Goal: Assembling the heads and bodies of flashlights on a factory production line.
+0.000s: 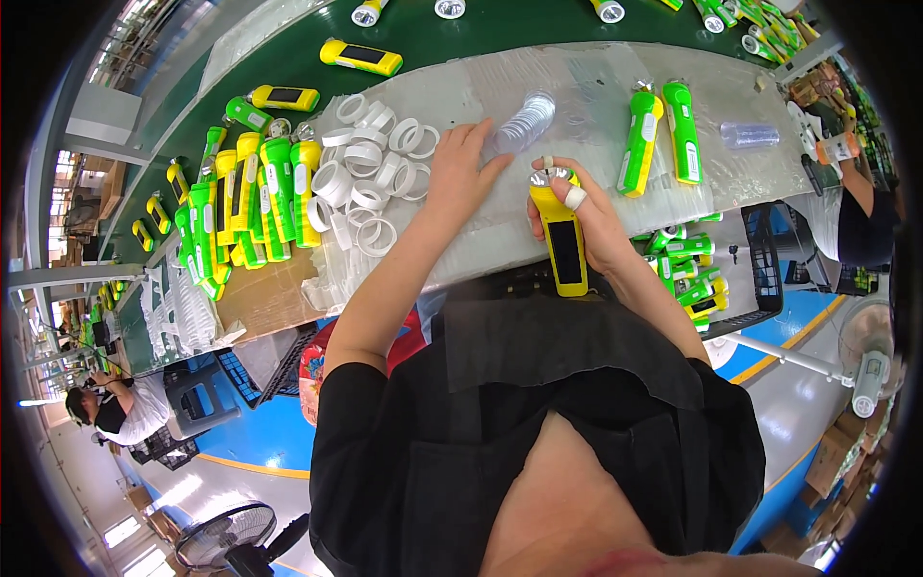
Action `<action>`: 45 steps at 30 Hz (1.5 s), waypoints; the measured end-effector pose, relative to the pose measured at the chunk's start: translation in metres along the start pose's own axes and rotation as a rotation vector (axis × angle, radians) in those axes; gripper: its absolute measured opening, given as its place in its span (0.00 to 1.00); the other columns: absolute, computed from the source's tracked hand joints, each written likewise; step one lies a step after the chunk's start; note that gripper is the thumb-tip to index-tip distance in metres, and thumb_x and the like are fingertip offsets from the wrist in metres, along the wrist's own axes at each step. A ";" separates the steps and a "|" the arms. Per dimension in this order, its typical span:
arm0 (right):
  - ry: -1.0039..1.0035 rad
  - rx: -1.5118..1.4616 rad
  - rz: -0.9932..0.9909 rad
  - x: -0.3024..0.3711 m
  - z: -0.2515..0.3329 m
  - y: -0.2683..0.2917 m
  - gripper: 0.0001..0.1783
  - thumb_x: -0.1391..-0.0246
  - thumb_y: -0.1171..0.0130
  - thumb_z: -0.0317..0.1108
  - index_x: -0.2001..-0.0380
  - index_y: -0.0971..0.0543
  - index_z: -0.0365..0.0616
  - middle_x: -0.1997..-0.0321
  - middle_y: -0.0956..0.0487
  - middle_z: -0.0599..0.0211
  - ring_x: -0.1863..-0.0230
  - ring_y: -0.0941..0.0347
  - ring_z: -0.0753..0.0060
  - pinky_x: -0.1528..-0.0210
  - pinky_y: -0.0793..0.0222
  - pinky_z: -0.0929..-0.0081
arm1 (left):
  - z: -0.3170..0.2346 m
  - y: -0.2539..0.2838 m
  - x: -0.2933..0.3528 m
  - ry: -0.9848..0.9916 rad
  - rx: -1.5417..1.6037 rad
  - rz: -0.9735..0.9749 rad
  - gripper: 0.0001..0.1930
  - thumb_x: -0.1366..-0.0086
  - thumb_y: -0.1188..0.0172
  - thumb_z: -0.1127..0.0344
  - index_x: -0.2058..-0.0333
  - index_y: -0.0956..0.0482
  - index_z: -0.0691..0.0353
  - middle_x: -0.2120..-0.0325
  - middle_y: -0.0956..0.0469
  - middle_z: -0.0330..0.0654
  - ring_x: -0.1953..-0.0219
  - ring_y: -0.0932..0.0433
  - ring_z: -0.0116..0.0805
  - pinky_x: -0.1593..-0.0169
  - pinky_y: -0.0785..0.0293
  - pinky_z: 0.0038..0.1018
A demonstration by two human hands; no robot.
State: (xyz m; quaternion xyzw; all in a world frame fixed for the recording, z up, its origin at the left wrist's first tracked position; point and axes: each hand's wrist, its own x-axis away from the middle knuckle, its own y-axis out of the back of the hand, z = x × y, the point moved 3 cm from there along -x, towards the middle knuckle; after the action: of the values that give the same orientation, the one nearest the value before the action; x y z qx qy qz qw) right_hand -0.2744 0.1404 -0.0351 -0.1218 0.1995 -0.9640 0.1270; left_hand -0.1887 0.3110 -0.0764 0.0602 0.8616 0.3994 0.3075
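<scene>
My right hand (598,223) is closed round a yellow flashlight (565,245) with a dark panel; its silver reflector end points away from me. Tape is wrapped on fingers of that hand. My left hand (460,178) rests on the table covering with thumb and fingers apart, holding nothing. Just beyond its fingertips lies a row of stacked clear lens discs (527,123). Left of that hand is a loose heap of white plastic rings (370,173). Two green flashlights, a nearer one (637,144) and another (683,133), lie to the right.
A pile of green and yellow flashlights (252,197) lies at the left. Another stack of clear discs (749,136) is at the right. Below the table edge stands a black crate (764,264) with more flashlights. Green conveyor (461,29) runs behind. Other people work at both sides.
</scene>
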 end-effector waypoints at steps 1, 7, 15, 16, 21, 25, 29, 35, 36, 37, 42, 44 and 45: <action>0.012 0.017 -0.002 0.000 0.001 0.001 0.23 0.36 0.53 0.45 0.44 0.35 0.43 0.67 0.25 0.59 0.70 0.28 0.70 0.67 0.32 0.73 | -0.003 0.005 -0.002 0.028 0.049 0.000 0.28 0.44 0.34 0.59 0.47 0.28 0.66 0.54 0.27 0.49 0.52 0.30 0.49 0.49 0.33 0.38; 0.047 0.015 0.083 -0.003 0.004 -0.006 0.26 0.38 0.50 0.48 0.44 0.35 0.40 0.67 0.25 0.59 0.70 0.27 0.70 0.67 0.32 0.75 | -0.064 0.043 0.005 -0.124 0.381 -0.002 0.20 0.35 0.46 0.62 0.45 0.27 0.60 0.55 0.28 0.49 0.53 0.30 0.47 0.46 0.36 0.39; 0.057 0.074 0.233 -0.004 -0.001 -0.018 0.24 0.37 0.49 0.47 0.45 0.35 0.43 0.64 0.26 0.64 0.69 0.27 0.73 0.67 0.31 0.78 | -0.073 0.055 0.021 -0.213 0.514 0.059 0.20 0.32 0.60 0.64 0.50 0.25 0.67 0.50 0.28 0.50 0.48 0.31 0.46 0.43 0.38 0.35; 0.044 0.097 0.261 -0.005 -0.003 -0.020 0.25 0.37 0.49 0.47 0.44 0.36 0.44 0.63 0.26 0.64 0.69 0.27 0.74 0.67 0.31 0.78 | -0.073 0.053 0.022 -0.206 0.505 0.054 0.20 0.32 0.60 0.64 0.50 0.25 0.67 0.50 0.28 0.50 0.48 0.31 0.46 0.43 0.38 0.35; -0.019 -0.012 0.232 -0.008 -0.008 -0.029 0.28 0.37 0.50 0.48 0.41 0.40 0.45 0.60 0.27 0.63 0.69 0.27 0.73 0.66 0.31 0.77 | -0.067 0.047 0.024 -0.229 0.503 -0.110 0.17 0.34 0.57 0.67 0.52 0.24 0.64 0.51 0.27 0.47 0.47 0.30 0.47 0.42 0.41 0.39; 0.026 0.035 0.269 -0.013 -0.004 -0.032 0.30 0.37 0.49 0.48 0.40 0.41 0.44 0.60 0.27 0.63 0.69 0.26 0.71 0.66 0.31 0.75 | -0.066 0.056 0.020 -0.260 0.472 -0.093 0.18 0.34 0.57 0.67 0.50 0.24 0.64 0.47 0.28 0.48 0.43 0.32 0.49 0.40 0.42 0.39; 0.179 0.008 0.303 -0.023 0.008 -0.027 0.29 0.38 0.47 0.47 0.42 0.39 0.41 0.66 0.25 0.60 0.70 0.27 0.71 0.66 0.31 0.75 | -0.065 0.071 0.007 -0.207 0.429 -0.100 0.21 0.32 0.57 0.65 0.44 0.30 0.65 0.43 0.31 0.51 0.39 0.35 0.52 0.38 0.43 0.39; 0.287 0.071 0.320 -0.035 0.023 -0.032 0.27 0.39 0.45 0.45 0.44 0.36 0.40 0.69 0.26 0.62 0.72 0.29 0.74 0.66 0.32 0.75 | -0.049 0.095 -0.014 -0.171 0.454 -0.063 0.23 0.32 0.52 0.63 0.40 0.35 0.65 0.41 0.34 0.52 0.37 0.38 0.53 0.37 0.42 0.41; 0.277 0.089 0.316 -0.036 0.022 -0.030 0.28 0.39 0.44 0.44 0.43 0.37 0.39 0.67 0.26 0.62 0.71 0.29 0.74 0.67 0.31 0.75 | -0.055 0.093 -0.013 -0.226 0.411 -0.017 0.23 0.32 0.53 0.64 0.40 0.35 0.65 0.40 0.34 0.51 0.37 0.38 0.53 0.38 0.42 0.41; 0.278 0.090 0.313 -0.035 0.021 -0.030 0.28 0.39 0.44 0.44 0.43 0.37 0.39 0.67 0.26 0.62 0.71 0.29 0.74 0.67 0.31 0.75 | -0.060 0.091 -0.011 -0.278 0.365 0.030 0.23 0.32 0.53 0.64 0.40 0.35 0.65 0.40 0.34 0.51 0.37 0.38 0.53 0.38 0.41 0.42; 0.254 0.103 0.303 -0.034 0.018 -0.027 0.31 0.39 0.43 0.46 0.43 0.39 0.38 0.64 0.26 0.64 0.70 0.28 0.76 0.67 0.30 0.78 | -0.062 0.081 -0.008 -0.345 0.350 0.035 0.20 0.32 0.55 0.68 0.43 0.31 0.64 0.42 0.30 0.47 0.38 0.34 0.51 0.40 0.40 0.41; 0.246 0.113 0.312 -0.033 0.018 -0.027 0.31 0.39 0.44 0.47 0.42 0.39 0.38 0.64 0.26 0.64 0.70 0.28 0.76 0.67 0.30 0.78 | -0.064 0.082 -0.009 -0.353 0.340 0.043 0.19 0.32 0.55 0.69 0.44 0.29 0.63 0.44 0.28 0.46 0.39 0.32 0.48 0.40 0.40 0.41; 0.240 0.123 0.323 -0.033 0.017 -0.028 0.32 0.39 0.44 0.47 0.42 0.40 0.38 0.64 0.26 0.64 0.70 0.28 0.76 0.67 0.30 0.78 | -0.066 0.080 -0.009 -0.353 0.340 0.044 0.19 0.32 0.55 0.69 0.44 0.29 0.63 0.44 0.28 0.46 0.39 0.32 0.48 0.40 0.40 0.41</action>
State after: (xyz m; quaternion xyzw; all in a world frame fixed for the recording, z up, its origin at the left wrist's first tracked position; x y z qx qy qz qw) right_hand -0.2443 0.1683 -0.0141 0.0353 0.1710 -0.9490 0.2624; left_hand -0.2311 0.3194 0.0182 0.1986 0.8479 0.2384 0.4299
